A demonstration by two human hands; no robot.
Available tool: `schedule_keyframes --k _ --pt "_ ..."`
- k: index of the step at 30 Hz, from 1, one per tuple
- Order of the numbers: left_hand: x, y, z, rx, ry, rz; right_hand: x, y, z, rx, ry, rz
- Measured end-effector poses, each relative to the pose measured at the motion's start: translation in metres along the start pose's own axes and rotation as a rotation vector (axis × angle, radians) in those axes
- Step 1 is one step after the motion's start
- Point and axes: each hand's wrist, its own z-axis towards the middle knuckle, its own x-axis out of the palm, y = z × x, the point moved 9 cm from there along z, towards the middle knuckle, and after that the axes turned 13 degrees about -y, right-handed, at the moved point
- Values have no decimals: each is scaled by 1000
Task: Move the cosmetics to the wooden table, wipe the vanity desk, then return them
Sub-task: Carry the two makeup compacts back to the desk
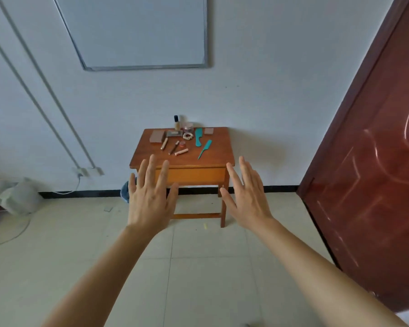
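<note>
Cosmetics (181, 144) lie on wooden table (219, 158); left hand (149, 200), right hand (248, 201) spread.

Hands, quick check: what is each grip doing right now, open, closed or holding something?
Left hand: grip open, fingers spread, holding nothing.
Right hand: grip open, fingers spread, holding nothing.

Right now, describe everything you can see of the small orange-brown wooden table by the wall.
The small orange-brown wooden table stands upright on the pale tiled floor, its back at the white wall. Glossy reddish top, lighter orange front panel, slim legs, a low crossbar. On its top lie cosmetics, a wide teal comb and a teal tail comb, mostly toward the back. The left hand and right hand, spread open, hold nothing.
</note>
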Motion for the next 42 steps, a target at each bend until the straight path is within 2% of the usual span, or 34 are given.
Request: schedule_keyframes --k 6,12,19,22,28,32,37,42 --pt "92 14 86 5 34 4 87 -40 93 7 11 43" --pt "169 27 205 -19 153 76 159 -82 215 57 48 77" --pt "226 75 298 -128 175 92 239 -79 334 14 124 98" --pt "259 111 329 -170 189 97 285 -64 367 -39 198 88" --pt "348 190 402 -190 236 89 382 -41 427 -35 309 87" --pt "404 236 447 -210 336 68 438 -30 464 44 375 96" --pt "464 268 484 -168 429 28 505 -17 490 59 494 79" --pt "538 294 483 -182 529 68 572 -20 506 51 555 87"
